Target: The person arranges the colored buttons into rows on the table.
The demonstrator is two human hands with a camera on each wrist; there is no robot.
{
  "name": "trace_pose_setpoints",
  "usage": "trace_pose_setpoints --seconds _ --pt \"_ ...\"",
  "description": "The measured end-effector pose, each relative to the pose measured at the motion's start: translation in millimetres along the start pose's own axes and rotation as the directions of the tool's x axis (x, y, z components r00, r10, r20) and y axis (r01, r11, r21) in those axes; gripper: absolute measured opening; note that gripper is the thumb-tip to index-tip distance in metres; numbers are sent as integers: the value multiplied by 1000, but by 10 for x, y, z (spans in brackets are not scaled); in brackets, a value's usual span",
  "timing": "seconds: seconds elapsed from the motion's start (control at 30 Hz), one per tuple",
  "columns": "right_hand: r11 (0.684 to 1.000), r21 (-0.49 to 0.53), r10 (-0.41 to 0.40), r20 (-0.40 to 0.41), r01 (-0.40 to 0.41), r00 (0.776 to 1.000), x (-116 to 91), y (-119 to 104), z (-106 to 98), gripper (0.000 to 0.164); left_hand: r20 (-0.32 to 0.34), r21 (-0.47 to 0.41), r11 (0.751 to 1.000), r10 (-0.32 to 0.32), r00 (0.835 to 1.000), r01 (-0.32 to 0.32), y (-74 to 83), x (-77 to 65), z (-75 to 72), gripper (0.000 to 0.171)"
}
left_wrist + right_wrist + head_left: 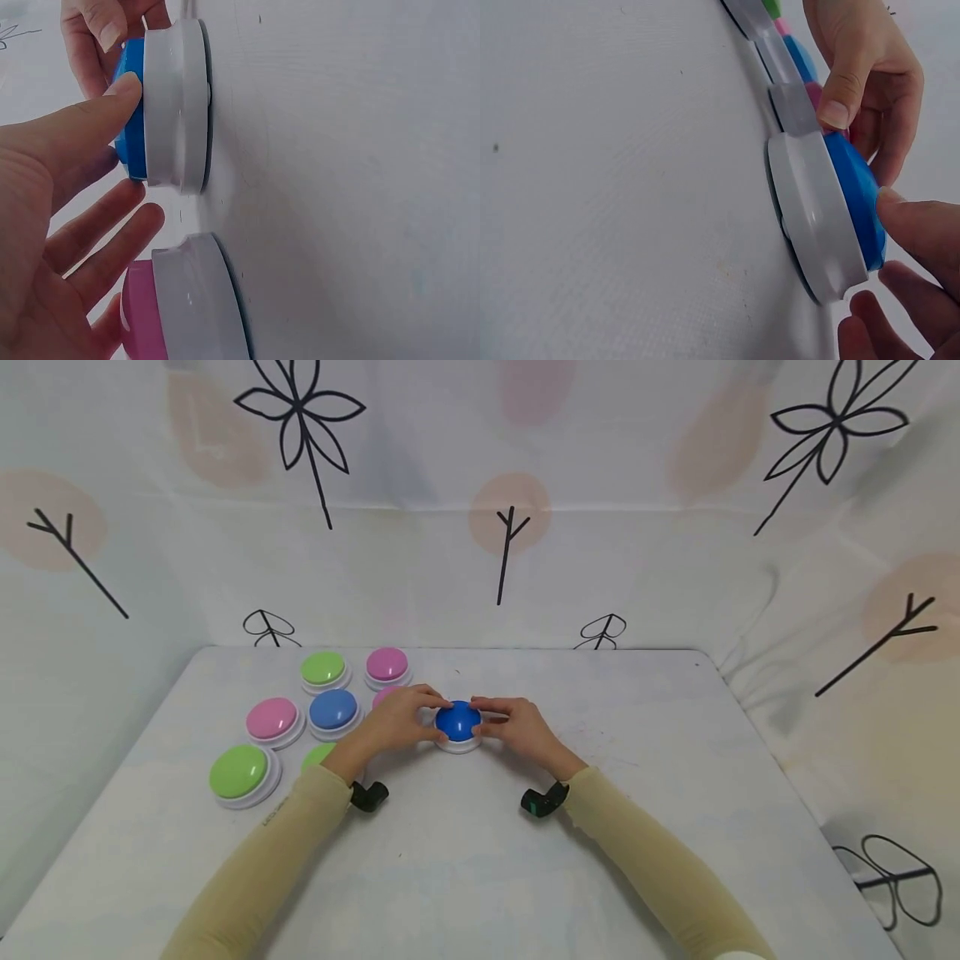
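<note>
A blue dome push button (458,722) with a white round base stands on the white table, right of the other buttons. My left hand (397,720) holds it from the left, thumb on the near edge of the dome and index finger at its far edge. From the right, my right hand (525,737) grips the same dome between thumb and fingers. In the left wrist view, a pink button (141,311) lies close under the left hand's spread lower fingers. The white base (814,217) of the blue button sits flat against the tabletop in the right wrist view.
Left of the hands stand several more buttons: green ones (238,771), pink ones (272,718) and a second blue one (333,708). The left forearm partly hides a green button (318,753). A patterned cloth (420,568) hangs behind the table (465,877).
</note>
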State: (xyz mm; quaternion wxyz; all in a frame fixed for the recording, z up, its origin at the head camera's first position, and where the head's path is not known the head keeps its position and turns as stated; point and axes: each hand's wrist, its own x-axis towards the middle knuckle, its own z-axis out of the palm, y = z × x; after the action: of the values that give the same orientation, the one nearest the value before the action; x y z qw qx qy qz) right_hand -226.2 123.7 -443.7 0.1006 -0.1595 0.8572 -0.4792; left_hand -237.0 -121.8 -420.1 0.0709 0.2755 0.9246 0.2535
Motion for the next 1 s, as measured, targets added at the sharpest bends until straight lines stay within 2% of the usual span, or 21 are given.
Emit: trace_pose_setpoints --seconds 0.37,0.5,0.73,1.0 --pt "1000 31 5 -14 -5 1000 32 -88 -33 43 -39 -93 994 -58 998 54 -77 -49 -54 47" --pt "999 34 3 -18 -3 1000 65 -141 -25 43 -57 -124 990 -82 995 74 -88 -104 -125 46" --pt "997 61 -45 2 45 999 187 -229 33 41 -116 -139 989 -73 990 57 -188 -178 -245 42" --pt "992 92 -88 17 86 996 310 -371 161 37 -132 -199 977 -104 986 76 -242 -304 -417 41"
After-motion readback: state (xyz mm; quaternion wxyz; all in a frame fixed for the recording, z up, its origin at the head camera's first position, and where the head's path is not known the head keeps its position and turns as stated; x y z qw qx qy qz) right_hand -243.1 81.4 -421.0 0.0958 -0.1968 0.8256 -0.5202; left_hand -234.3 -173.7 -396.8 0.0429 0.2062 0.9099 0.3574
